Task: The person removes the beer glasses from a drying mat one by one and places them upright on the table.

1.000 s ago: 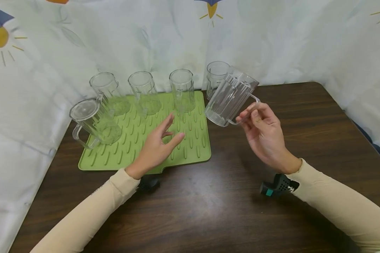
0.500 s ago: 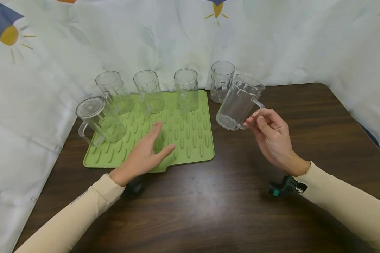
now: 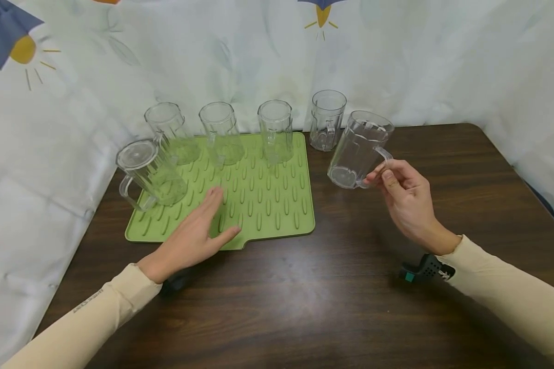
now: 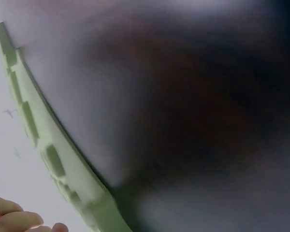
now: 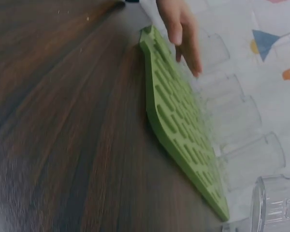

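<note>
My right hand [image 3: 408, 202] pinches the handle of a clear glass mug [image 3: 357, 154] between thumb and fingers. This mug hangs above the table, rim up and leaning right; part of a clear mug [image 5: 278, 205] fills the lower right corner of the right wrist view. Over the front of a green ridged mat [image 3: 277, 205], my left hand [image 3: 189, 236] is spread and holds nothing. Several clear mugs stand on the mat: a left-front mug [image 3: 150, 171], seemingly bottom up, then a back-left mug [image 3: 175, 136], a middle mug [image 3: 221, 136] and a right mug [image 3: 277, 133].
Another clear mug [image 3: 327, 123] stands on the dark wooden table [image 3: 295, 312], just right of the mat's back corner. A white patterned curtain [image 3: 240, 51] hangs close behind the mugs and along the left side. The left wrist view is mostly blurred.
My right hand has carried the mug rightward, away from the mug standing behind it, and the mug leans less. My left hand has drawn back toward the front left. The standing mugs stay put.
</note>
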Demonstrator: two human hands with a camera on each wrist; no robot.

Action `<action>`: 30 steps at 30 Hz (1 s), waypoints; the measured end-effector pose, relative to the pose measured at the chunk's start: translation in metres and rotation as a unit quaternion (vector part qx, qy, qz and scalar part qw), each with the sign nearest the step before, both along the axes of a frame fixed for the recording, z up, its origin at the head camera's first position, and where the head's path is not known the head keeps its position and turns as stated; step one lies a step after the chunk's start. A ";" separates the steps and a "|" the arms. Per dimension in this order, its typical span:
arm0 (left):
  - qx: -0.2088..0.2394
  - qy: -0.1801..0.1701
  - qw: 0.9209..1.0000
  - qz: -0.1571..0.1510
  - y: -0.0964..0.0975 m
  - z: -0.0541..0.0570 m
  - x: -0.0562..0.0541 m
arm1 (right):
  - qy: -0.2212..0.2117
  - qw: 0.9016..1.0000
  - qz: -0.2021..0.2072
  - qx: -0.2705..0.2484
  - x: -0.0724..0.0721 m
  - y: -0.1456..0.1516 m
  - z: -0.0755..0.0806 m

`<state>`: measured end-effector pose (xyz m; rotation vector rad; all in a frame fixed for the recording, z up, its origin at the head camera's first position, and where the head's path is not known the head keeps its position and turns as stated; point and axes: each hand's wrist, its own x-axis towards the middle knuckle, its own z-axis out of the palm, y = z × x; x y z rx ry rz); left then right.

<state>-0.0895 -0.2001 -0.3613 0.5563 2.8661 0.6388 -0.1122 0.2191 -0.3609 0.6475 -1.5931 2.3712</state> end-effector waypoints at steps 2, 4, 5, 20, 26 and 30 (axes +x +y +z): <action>-0.008 -0.003 1.000 -0.002 -0.006 0.000 0.004 | 0.004 1.000 -0.004 0.000 -0.002 0.002 -0.001; -0.015 -0.005 1.000 -0.004 -0.011 -0.001 0.007 | 0.010 1.000 -0.006 -0.004 -0.004 0.004 -0.003; -0.019 -0.007 1.000 -0.005 -0.014 -0.001 0.009 | 0.012 1.000 -0.010 -0.003 -0.005 0.005 -0.003; -0.048 -0.024 0.998 0.023 -0.056 0.004 0.030 | 0.019 0.994 -0.082 0.076 -0.022 0.021 -0.008; -0.057 -0.035 0.997 0.027 -0.068 0.006 0.037 | 0.014 0.990 -0.109 0.092 -0.032 0.027 -0.008; -0.062 -0.043 0.997 0.035 -0.074 0.006 0.040 | 0.009 0.988 -0.128 0.089 -0.041 0.032 -0.009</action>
